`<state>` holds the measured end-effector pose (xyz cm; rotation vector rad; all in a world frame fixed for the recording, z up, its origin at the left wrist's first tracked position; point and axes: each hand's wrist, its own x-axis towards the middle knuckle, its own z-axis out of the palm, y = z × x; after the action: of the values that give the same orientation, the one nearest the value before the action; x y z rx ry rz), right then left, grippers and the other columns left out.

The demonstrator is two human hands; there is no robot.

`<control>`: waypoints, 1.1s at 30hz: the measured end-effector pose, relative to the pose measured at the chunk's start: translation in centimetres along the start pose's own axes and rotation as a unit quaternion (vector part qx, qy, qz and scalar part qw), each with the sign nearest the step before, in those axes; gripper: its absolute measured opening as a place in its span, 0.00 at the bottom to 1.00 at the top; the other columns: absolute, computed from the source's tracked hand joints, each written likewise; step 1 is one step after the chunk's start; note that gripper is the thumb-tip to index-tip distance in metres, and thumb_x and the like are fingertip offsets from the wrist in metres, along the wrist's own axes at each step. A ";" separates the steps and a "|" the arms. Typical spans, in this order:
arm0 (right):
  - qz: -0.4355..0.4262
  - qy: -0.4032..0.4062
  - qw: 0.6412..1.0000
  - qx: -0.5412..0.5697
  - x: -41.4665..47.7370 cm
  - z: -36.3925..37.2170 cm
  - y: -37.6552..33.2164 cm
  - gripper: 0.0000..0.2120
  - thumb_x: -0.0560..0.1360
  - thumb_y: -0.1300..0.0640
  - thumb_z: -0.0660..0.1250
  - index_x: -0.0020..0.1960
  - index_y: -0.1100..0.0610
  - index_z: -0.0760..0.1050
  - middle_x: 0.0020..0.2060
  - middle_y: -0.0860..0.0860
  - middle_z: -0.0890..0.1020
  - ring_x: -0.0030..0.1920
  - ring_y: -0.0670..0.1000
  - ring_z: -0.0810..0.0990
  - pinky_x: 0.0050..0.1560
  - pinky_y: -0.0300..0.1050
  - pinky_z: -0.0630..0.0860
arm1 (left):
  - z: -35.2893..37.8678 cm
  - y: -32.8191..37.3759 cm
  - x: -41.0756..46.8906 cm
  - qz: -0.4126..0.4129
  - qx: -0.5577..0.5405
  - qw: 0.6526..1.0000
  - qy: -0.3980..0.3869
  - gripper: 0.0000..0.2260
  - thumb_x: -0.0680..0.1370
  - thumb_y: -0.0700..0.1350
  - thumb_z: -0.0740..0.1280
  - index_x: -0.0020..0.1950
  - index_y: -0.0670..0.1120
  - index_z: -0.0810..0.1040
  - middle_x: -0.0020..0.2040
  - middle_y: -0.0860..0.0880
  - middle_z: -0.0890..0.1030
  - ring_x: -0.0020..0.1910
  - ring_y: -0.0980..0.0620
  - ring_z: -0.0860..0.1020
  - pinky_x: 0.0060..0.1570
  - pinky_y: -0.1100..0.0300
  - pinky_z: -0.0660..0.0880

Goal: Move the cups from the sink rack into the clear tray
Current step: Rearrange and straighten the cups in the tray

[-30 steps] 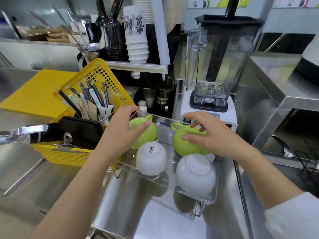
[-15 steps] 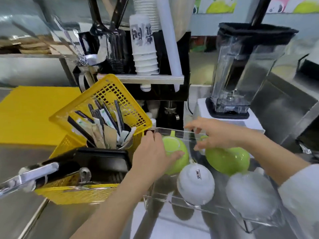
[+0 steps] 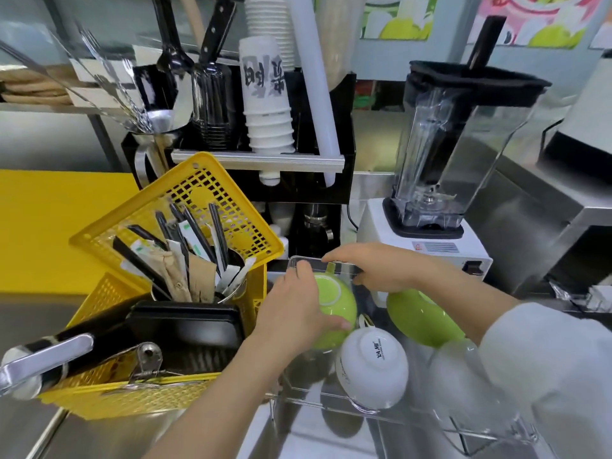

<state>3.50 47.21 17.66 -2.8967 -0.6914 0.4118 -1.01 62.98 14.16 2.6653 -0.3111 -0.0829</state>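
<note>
Two green cups and two white cups lie upside down in the clear tray [image 3: 410, 413] over the sink. My left hand [image 3: 291, 313] wraps around the left green cup [image 3: 334, 303], thumb under its near side. My right hand [image 3: 374, 266] reaches leftwards over the tray's far rim with its fingers stretched out, next to that cup's handle, and holds nothing. The right green cup [image 3: 420, 319] lies under my right wrist. A white cup [image 3: 374, 366] with lettering on its base sits in front. The second white cup [image 3: 463, 385] is blurred, partly behind my right sleeve.
A yellow mesh basket [image 3: 109, 395] with a utensil holder and a black tray stands just left of the clear tray. A faucet handle [image 3: 43, 359] juts in from the left. Behind stand a blender [image 3: 440, 154] and a black cup dispenser [image 3: 265, 104].
My right hand has left the right green cup and moved left towards the tray's far rim. My left hand stays on the left green cup. The view has shifted closer and leftwards.
</note>
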 end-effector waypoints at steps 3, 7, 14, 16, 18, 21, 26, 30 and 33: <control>-0.016 -0.002 1.000 -0.010 1.0 0.7 0.3 0.27 0.73 0.68 0.60 0.69 0.51 0.65 0.67 0.50 0.71 0.65 0.54 0.70 0.62 0.51 0.70 | -0.1 -0.6 -0.1 0.010 -0.065 0.998 -0.009 0.34 0.63 0.56 0.76 0.59 0.48 0.61 0.58 0.47 0.72 0.56 0.46 0.71 0.49 0.55 0.71; -0.018 -0.007 1.000 -0.021 2.0 0.9 1.2 0.19 0.75 0.64 0.62 0.64 0.53 0.71 0.62 0.52 0.76 0.62 0.55 0.70 0.61 0.54 0.70 | 0.1 -1.6 -0.3 0.008 -0.151 0.988 -0.029 0.30 0.66 0.51 0.75 0.60 0.50 0.61 0.57 0.50 0.70 0.56 0.48 0.70 0.52 0.55 0.70; -0.007 0.021 0.998 -0.065 2.6 1.0 3.1 0.11 0.75 0.55 0.64 0.56 0.54 0.76 0.52 0.53 0.81 0.54 0.55 0.76 0.58 0.50 0.68 | 1.1 -2.1 -0.4 0.044 -0.134 0.989 0.035 0.28 0.73 0.46 0.69 0.69 0.48 0.60 0.67 0.50 0.64 0.68 0.49 0.62 0.68 0.55 0.59; -0.012 0.041 0.996 -0.075 2.4 1.0 3.7 0.10 0.74 0.52 0.65 0.54 0.52 0.77 0.48 0.51 0.82 0.49 0.51 0.74 0.51 0.45 0.59 | 1.5 -2.0 -0.4 0.052 -0.109 0.991 0.058 0.25 0.75 0.45 0.67 0.69 0.47 0.61 0.68 0.49 0.64 0.68 0.48 0.62 0.68 0.53 0.60; -0.008 0.050 0.996 -0.072 2.2 1.2 4.1 0.10 0.74 0.50 0.65 0.54 0.51 0.77 0.47 0.49 0.81 0.46 0.48 0.70 0.44 0.45 0.52 | 1.8 -1.8 -0.2 0.059 -0.084 0.992 0.078 0.24 0.75 0.47 0.65 0.69 0.46 0.61 0.69 0.49 0.64 0.69 0.47 0.62 0.68 0.52 0.60; -0.016 0.053 0.997 -0.060 1.9 1.5 4.5 0.08 0.74 0.48 0.65 0.50 0.50 0.77 0.46 0.49 0.83 0.47 0.51 0.71 0.48 0.45 0.56 | 2.1 -1.4 0.2 0.051 -0.046 0.994 0.088 0.29 0.73 0.56 0.66 0.69 0.48 0.60 0.69 0.50 0.64 0.69 0.49 0.62 0.67 0.54 0.59; 0.003 0.042 0.998 -0.054 1.4 1.9 4.1 0.07 0.74 0.49 0.63 0.48 0.51 0.75 0.46 0.49 0.80 0.50 0.55 0.68 0.54 0.48 0.63 | 2.7 -1.2 1.0 0.033 0.016 0.996 0.078 0.44 0.62 0.66 0.70 0.70 0.48 0.56 0.70 0.49 0.63 0.68 0.46 0.64 0.66 0.52 0.63; 0.012 0.037 0.998 -0.045 0.8 1.9 3.7 0.05 0.75 0.50 0.63 0.46 0.50 0.75 0.45 0.49 0.79 0.49 0.55 0.67 0.55 0.48 0.63 | 2.6 -1.4 1.4 0.005 -0.023 0.998 0.053 0.47 0.60 0.65 0.72 0.72 0.51 0.55 0.68 0.47 0.60 0.67 0.45 0.59 0.65 0.49 0.65; 0.010 0.038 0.998 -0.041 0.3 1.5 3.1 0.07 0.75 0.51 0.64 0.48 0.54 0.76 0.41 0.47 0.76 0.46 0.52 0.66 0.50 0.44 0.57 | 2.1 -1.4 1.6 0.003 -0.056 0.998 0.024 0.45 0.61 0.61 0.75 0.71 0.52 0.56 0.65 0.47 0.59 0.65 0.45 0.58 0.64 0.49 0.64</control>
<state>4.61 44.74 15.59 -2.9813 -0.6823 0.2789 0.60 62.94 11.59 2.5512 -0.2892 -0.0328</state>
